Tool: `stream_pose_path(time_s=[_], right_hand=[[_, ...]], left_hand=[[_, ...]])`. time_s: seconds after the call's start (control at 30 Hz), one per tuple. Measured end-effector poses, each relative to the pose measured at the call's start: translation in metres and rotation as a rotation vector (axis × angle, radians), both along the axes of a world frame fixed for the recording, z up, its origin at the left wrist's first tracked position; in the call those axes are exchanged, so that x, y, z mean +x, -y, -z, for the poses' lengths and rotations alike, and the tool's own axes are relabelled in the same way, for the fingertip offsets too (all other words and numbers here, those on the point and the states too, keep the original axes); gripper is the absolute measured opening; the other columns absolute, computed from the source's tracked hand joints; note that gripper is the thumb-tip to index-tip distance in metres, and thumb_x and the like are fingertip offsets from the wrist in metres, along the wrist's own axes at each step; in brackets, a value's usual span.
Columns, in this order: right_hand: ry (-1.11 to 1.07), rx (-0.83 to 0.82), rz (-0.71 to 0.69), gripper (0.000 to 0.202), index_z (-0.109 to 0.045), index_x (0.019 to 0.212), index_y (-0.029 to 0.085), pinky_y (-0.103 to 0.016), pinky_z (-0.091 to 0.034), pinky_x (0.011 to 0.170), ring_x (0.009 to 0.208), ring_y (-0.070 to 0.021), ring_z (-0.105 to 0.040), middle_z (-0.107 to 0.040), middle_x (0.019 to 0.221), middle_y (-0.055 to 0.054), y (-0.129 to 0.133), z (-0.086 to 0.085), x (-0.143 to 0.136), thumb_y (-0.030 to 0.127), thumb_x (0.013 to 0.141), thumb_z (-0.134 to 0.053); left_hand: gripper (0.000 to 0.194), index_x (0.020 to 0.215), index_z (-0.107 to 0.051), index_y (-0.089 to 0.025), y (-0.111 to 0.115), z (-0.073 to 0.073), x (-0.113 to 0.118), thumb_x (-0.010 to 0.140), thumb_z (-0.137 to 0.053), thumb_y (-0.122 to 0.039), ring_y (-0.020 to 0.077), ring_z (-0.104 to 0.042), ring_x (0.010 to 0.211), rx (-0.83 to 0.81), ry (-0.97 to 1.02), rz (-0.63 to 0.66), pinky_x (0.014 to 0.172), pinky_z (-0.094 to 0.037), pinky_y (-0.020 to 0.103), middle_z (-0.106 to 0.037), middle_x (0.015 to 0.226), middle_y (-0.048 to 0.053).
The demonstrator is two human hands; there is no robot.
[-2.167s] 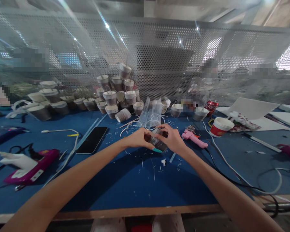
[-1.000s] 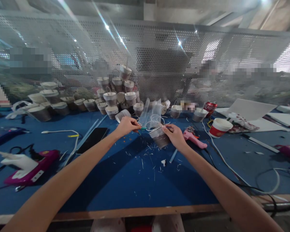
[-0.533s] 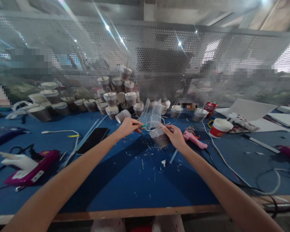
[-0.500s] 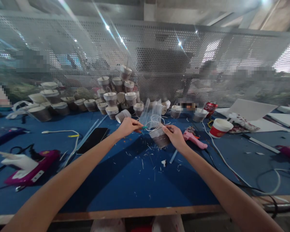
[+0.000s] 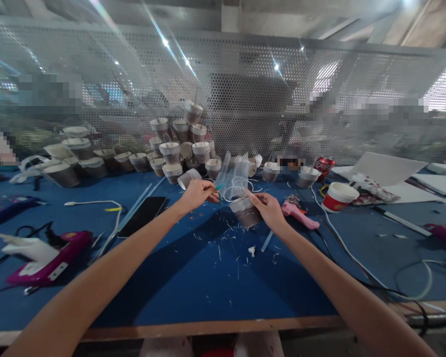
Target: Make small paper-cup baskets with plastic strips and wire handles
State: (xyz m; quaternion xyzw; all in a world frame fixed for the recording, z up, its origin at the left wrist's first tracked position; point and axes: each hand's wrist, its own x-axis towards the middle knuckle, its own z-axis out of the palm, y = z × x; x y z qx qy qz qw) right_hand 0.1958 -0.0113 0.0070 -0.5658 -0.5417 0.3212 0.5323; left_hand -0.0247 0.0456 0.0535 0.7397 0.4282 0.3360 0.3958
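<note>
Fingers [image 5: 255,199] of the right hand [image 5: 271,213] held a small grey-brown cup with a pale rim [image 5: 246,214] by its upper right side. In the head view, this cup sat tilted just right of the middle of the frame, above or touching the blue-topped bench [image 5: 208,292]; which of the two could not be told. To its left, the left hand [image 5: 193,197] had its fingers drawn narrow near the rim, teal nails pointing at the cup. Whether they pinched anything thin could not be made out.

Loops of thin white cord [image 5: 235,193] lay behind the cup, against a bundle of clear plastic sticks [image 5: 231,173]. A grip on one side alone seemed likely to let the cup swivel or slip if the other hand pushed at its rim, and squeezing hard might dent the wall if it was soft. The loops were near enough to snag on a nail or catch under the cup.

Right of the right hand lay a pink glue gun with a black cable [image 5: 300,216]; a swing of the wrist could knock it, and its tip might be hot. At upper left of centre, grey-brown cups piled in tiers [image 5: 170,151] looked easy to topple if bumped.
</note>
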Motion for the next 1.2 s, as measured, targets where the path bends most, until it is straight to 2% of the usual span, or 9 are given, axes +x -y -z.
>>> stream_pose_path(time_s=[0.1, 0.27, 0.43, 0.57, 0.63, 0.7, 0.9, 1.03, 1.2], right_hand=[[0.004, -0.004, 0.005, 0.049, -0.059, 0.084, 0.013, -0.028, -0.043, 0.058, 0.065, -0.0172, -0.058, -0.065, 0.073, -0.006, 0.0, 0.0, 0.0, 0.058, 0.063, -0.056], [0.028, 0.003, 0.016, 0.05, -0.058, 0.087, 0.014, -0.029, -0.045, 0.063, 0.07, -0.0183, -0.06, -0.066, 0.077, -0.007, 0.0, 0.001, -0.001, 0.058, 0.063, -0.057], [0.005, 0.022, -0.002, 0.049, -0.056, 0.089, 0.014, -0.03, -0.046, 0.066, 0.074, -0.0192, -0.061, -0.066, 0.081, -0.008, 0.002, 0.0, -0.002, 0.055, 0.063, -0.059], [0.022, 0.027, 0.017, 0.049, -0.056, 0.089, 0.014, -0.03, -0.046, 0.066, 0.074, -0.0191, -0.061, -0.066, 0.08, -0.007, 0.003, 0.0, -0.002, 0.055, 0.063, -0.058], [0.039, 0.023, 0.025, 0.049, -0.056, 0.089, 0.014, -0.03, -0.045, 0.065, 0.073, -0.0192, -0.06, -0.066, 0.078, -0.007, 0.003, -0.001, -0.002, 0.055, 0.063, -0.058], [0.047, 0.019, 0.025, 0.048, -0.056, 0.089, 0.014, -0.029, -0.045, 0.064, 0.073, -0.0191, -0.06, -0.065, 0.077, -0.007, 0.004, -0.003, -0.003, 0.055, 0.063, -0.059], [0.009, 0.054, -0.04, 0.043, -0.053, 0.09, 0.015, -0.029, -0.046, 0.063, 0.07, -0.0173, -0.06, -0.065, 0.078, -0.006, 0.008, -0.005, -0.006, 0.05, 0.066, -0.058], [0.036, 0.115, -0.086, 0.043, -0.052, 0.093, 0.016, -0.03, -0.046, 0.071, 0.079, -0.0176, -0.06, -0.064, 0.085, -0.007, 0.01, -0.004, -0.008, 0.046, 0.064, -0.062], [0.108, 0.155, -0.083, 0.043, -0.051, 0.092, 0.017, -0.031, -0.045, 0.075, 0.085, -0.0187, -0.059, -0.063, 0.091, -0.008, 0.012, -0.004, -0.01, 0.044, 0.061, -0.066]], left_hand=[[0.016, 0.077, -0.068, -0.012, 0.0, -0.001, 0.0, 0.069, -0.063, -0.024, 0.0174, -0.067, 0.064, 0.03, -0.03, -0.018, 0.064, -0.056, 0.027, -0.07, 0.069, 0.008], [0.02, 0.055, -0.065, -0.009, 0.004, -0.008, -0.002, 0.057, -0.073, -0.027, 0.0171, -0.064, 0.055, 0.144, -0.133, -0.131, 0.055, -0.054, 0.026, -0.069, 0.062, 0.01], [0.04, 0.06, -0.061, -0.011, 0.003, -0.007, -0.002, 0.076, -0.051, -0.046, 0.0138, -0.059, 0.041, 0.135, -0.148, -0.094, 0.049, -0.052, 0.027, -0.065, 0.052, 0.006], [0.042, 0.11, -0.056, -0.013, 0.0, -0.003, 0.0, 0.08, -0.048, -0.041, 0.0215, -0.065, 0.085, 0.174, -0.023, 0.08, 0.077, -0.052, 0.036, -0.064, 0.106, 0.012], [0.061, 0.128, -0.039, -0.019, -0.001, -0.005, 0.001, 0.073, -0.059, -0.036, 0.0253, -0.046, 0.117, 0.236, 0.042, 0.188, 0.094, -0.043, 0.039, -0.043, 0.133, 0.01], [0.07, 0.131, -0.033, -0.022, 0.002, -0.009, 0.002, 0.069, -0.064, -0.033, 0.0258, -0.032, 0.126, 0.253, 0.074, 0.248, 0.099, -0.037, 0.039, -0.032, 0.14, 0.008], [0.046, 0.108, -0.057, -0.019, 0.03, -0.02, 0.016, 0.066, -0.066, -0.035, 0.0221, -0.056, 0.1, 0.201, -0.168, 0.387, 0.082, -0.046, 0.034, -0.059, 0.112, 0.009], [0.036, 0.096, -0.062, -0.016, 0.039, -0.009, 0.026, 0.065, -0.066, -0.033, 0.0198, -0.06, 0.082, 0.222, -0.268, 0.358, 0.072, -0.046, 0.032, -0.066, 0.091, 0.008], [0.024, 0.09, -0.063, -0.015, 0.037, 0.008, 0.032, 0.068, -0.062, -0.023, 0.017, -0.062, 0.076, 0.055, -0.104, 0.358, 0.069, -0.047, 0.029, -0.068, 0.082, 0.006]])
